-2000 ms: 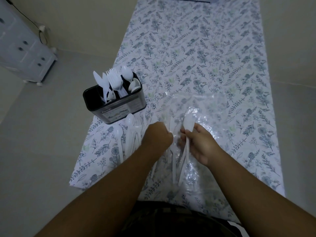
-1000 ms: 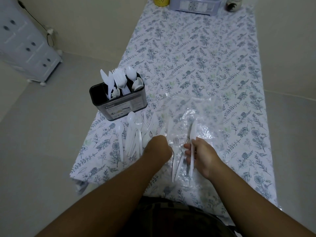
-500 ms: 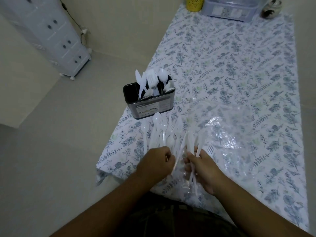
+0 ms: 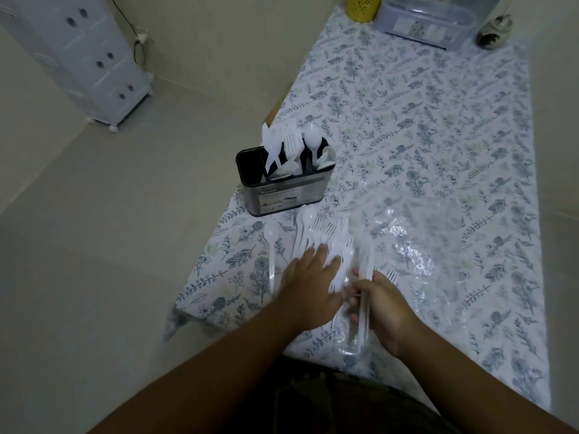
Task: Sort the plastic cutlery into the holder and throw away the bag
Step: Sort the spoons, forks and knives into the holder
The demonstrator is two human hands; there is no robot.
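Observation:
A dark metal cutlery holder (image 4: 283,195) stands near the table's left edge, with white plastic knives, forks and spoons upright in it. In front of it lies a loose pile of white forks and spoons (image 4: 326,236); one spoon (image 4: 271,255) lies apart on the left. My left hand (image 4: 308,285) rests with straight, spread fingers on the near end of the pile. My right hand (image 4: 380,303) grips a few white utensils (image 4: 365,270) by their handles. The clear plastic bag (image 4: 416,242) lies crumpled to the right, partly under my right hand.
The table wears a floral cloth (image 4: 438,120). At its far end stand a yellow cup (image 4: 363,6), a clear plastic box (image 4: 429,21) and a small dark jar (image 4: 495,31). A white drawer cabinet (image 4: 91,57) stands on the floor at left.
My left hand has opened and spread over the pile of cutlery, having been curled before. My right hand keeps its utensils. The view has tilted up, showing the table's far end.

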